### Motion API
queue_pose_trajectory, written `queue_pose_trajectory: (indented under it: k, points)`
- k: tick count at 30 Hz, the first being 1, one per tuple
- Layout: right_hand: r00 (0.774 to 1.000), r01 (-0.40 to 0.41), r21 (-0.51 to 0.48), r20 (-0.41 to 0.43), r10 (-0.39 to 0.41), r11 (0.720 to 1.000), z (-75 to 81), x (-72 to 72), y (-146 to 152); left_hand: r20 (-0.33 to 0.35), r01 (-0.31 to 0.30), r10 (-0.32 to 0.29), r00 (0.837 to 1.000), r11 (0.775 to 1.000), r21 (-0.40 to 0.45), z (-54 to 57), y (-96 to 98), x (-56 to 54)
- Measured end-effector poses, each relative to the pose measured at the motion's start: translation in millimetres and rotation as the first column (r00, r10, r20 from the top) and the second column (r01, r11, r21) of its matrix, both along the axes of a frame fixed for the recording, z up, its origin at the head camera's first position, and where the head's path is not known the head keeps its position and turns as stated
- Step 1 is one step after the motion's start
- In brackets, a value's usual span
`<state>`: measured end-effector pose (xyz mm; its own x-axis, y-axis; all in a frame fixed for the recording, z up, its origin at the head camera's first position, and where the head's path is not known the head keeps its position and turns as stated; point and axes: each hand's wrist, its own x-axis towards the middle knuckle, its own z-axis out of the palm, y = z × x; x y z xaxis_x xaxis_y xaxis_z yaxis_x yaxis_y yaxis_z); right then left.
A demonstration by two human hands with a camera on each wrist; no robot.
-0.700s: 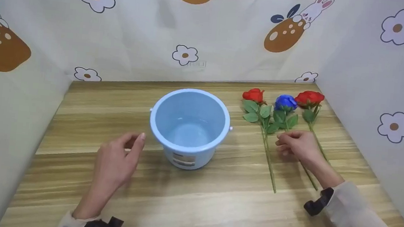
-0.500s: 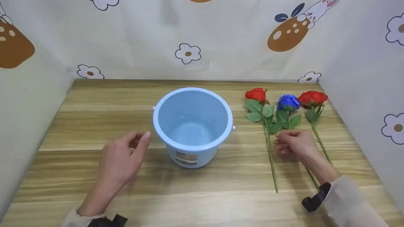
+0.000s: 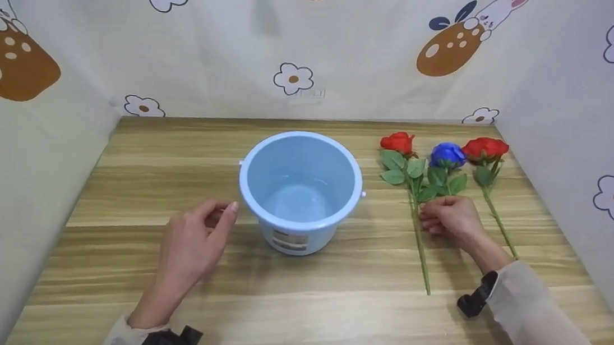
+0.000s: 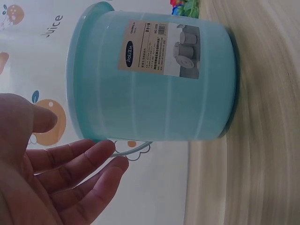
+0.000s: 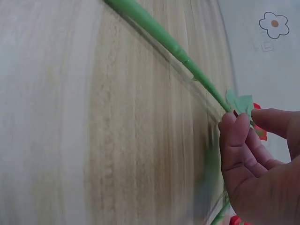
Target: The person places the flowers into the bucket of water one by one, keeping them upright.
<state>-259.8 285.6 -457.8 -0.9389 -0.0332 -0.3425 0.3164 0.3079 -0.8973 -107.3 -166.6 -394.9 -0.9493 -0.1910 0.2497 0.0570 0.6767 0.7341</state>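
Note:
A light blue bucket (image 3: 324, 241) stands upright on the wooden table. My left hand (image 3: 193, 240) hovers just left of its front, fingers loosely extended and holding nothing; in the left wrist view its fingertips (image 4: 110, 146) overlap the bucket's lower edge. Three artificial roses lie at the right: a red rose (image 3: 398, 143) nearest the bucket, a blue rose (image 3: 448, 154) and another red rose (image 3: 486, 149). Low over the stems is my right hand (image 3: 457, 218), fingers curved, thumb near index finger. Its fingertips (image 5: 241, 121) are right at the left red rose's stem (image 5: 180, 52); I cannot tell whether they grip it. It hides most of the blue rose's stem.
Pale cloth walls (image 3: 229, 46) printed with flowers and rabbits enclose the table (image 3: 282, 316) at the back and both sides. The bucket's thin handle (image 4: 133, 151) shows behind it in the left wrist view. Dark camera mounts (image 3: 172, 342) sit on both wrists.
The head view has shifted, so the scene slides right. My right hand has moved slightly left, from over the blue rose's stem to the left red rose's stem. My left hand barely moves beside the bucket.

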Motion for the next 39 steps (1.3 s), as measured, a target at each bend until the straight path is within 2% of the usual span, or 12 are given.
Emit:
queue_pose_trajectory:
  k: [9, 13, 27, 33, 39]
  points:
    - [0.999, 0.031, 0.033, -0.038, -0.03, 0.999, -0.8, -2.9, -7, 0.018, -0.007, 0.006, 1.0, 1.0, 0.009, -2.4, 1.2, -2.1]
    - [0.998, 0.022, 0.066, -0.063, -0.018, 0.998, -0.1, -4.1, -12, 0.011, -0.016, 0.016, 1.0, 1.0, 0.006, -2.5, 1.0, -2.2]
    - [0.998, 0.04, 0.136, -0.047, -0.034, 0.99, -3.9, -3.2, -17, 0.024, -0.022, 0.021, 0.999, 1.0, 0.004, -0.9, 2.2, -3.3]
    - [0.998, 0.045, 0.092, -0.037, -0.042, 0.995, -5.4, -2.3, -16, 0.038, -0.018, 0.017, 0.999, 1.0, 0.019, -1.3, 3.5, -4.3]
    - [0.999, 0.038, 0.024, -0.008, -0.038, 0.999, -5.0, -2.1, -15, 0.104, -0.015, 0.013, 0.995, 1.0, 0.025, -0.1, 4.6, -6.9]
